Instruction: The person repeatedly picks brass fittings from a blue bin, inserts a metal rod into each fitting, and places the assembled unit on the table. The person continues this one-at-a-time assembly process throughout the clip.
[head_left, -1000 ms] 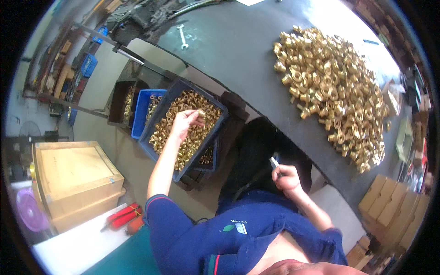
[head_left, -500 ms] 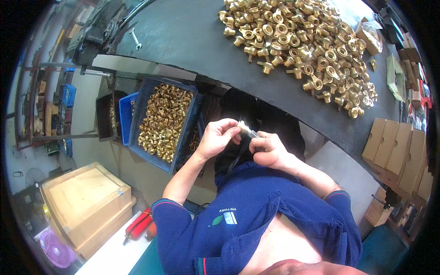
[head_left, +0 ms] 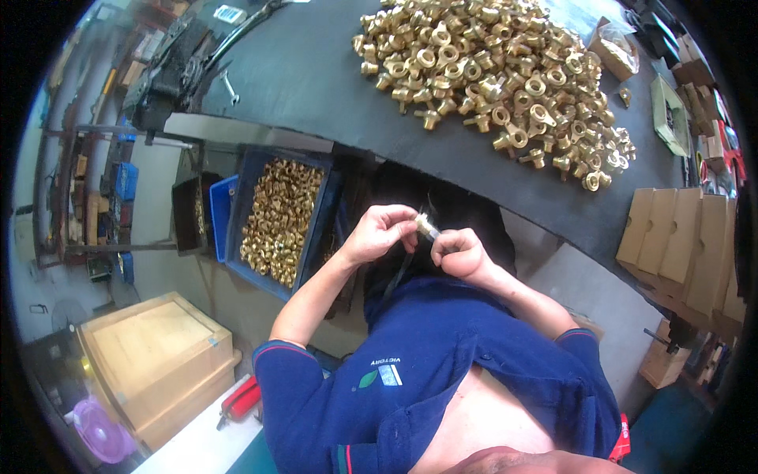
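In front of my lap, my left hand [head_left: 384,234] pinches a small brass fitting [head_left: 422,219] between thumb and fingertips. My right hand [head_left: 461,253] is closed around a short silver-grey metal piece [head_left: 432,232], whose end meets the fitting; its exact kind is partly hidden by my fingers. Beyond my hands, a large heap of brass fittings [head_left: 505,87] with ring-shaped lugs lies on the dark workbench [head_left: 308,87]. To the left of my hands, a blue crate [head_left: 267,282] holds many more brass fittings [head_left: 282,217].
A spanner [head_left: 230,88] and a bench vise [head_left: 170,87] are at the bench's left end. Cardboard boxes [head_left: 667,237] stand at right, near a pale green tray [head_left: 669,117]. Wooden boxes [head_left: 154,347], a red-handled tool [head_left: 241,399] and a purple fan [head_left: 101,430] sit at lower left.
The view has shifted slightly, moving the heap a little left and up. Both hands stay close together; the fitting and the grey piece remain end to end, now at a slightly steeper angle.
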A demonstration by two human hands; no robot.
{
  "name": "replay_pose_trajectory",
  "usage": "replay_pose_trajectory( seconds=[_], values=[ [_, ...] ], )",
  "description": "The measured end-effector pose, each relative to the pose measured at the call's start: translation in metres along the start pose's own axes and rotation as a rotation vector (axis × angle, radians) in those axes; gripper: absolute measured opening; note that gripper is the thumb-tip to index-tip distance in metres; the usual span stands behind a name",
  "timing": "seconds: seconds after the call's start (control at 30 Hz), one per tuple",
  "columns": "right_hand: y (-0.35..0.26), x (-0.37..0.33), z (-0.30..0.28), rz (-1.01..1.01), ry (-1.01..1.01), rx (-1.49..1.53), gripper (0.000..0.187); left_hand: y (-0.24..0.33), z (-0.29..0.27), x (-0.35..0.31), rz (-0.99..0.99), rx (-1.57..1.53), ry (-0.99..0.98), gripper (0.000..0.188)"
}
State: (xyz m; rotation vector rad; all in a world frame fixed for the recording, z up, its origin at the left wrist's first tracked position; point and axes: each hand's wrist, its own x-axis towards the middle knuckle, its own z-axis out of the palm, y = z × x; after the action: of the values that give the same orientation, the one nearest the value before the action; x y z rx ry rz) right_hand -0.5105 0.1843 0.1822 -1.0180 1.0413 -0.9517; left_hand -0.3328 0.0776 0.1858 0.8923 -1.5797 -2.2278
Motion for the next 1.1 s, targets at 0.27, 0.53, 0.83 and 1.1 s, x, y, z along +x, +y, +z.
replay_pose_trajectory(
  seconds=[0.27,0.53,0.83,1.1],
  values=[
    [0.002,-0.012,-0.014,-0.022,0.061,0.626,0.008,0.034,0.013,0.028,0.153,0.108,-0.036,0.015],
    [0.014,-0.043,-0.039,-0.015,0.161,0.781,0.009,0.122,0.022,0.102,0.406,0.374,0.072,0.012],
    [0.011,-0.058,-0.04,-0.001,0.214,0.698,0.009,0.207,0.082,0.26,0.958,1.323,0.228,0.013],
    [0.004,-0.062,-0.054,-0.012,0.297,0.683,0.013,0.215,0.077,0.321,1.141,1.458,0.359,0.017]
  ],
)
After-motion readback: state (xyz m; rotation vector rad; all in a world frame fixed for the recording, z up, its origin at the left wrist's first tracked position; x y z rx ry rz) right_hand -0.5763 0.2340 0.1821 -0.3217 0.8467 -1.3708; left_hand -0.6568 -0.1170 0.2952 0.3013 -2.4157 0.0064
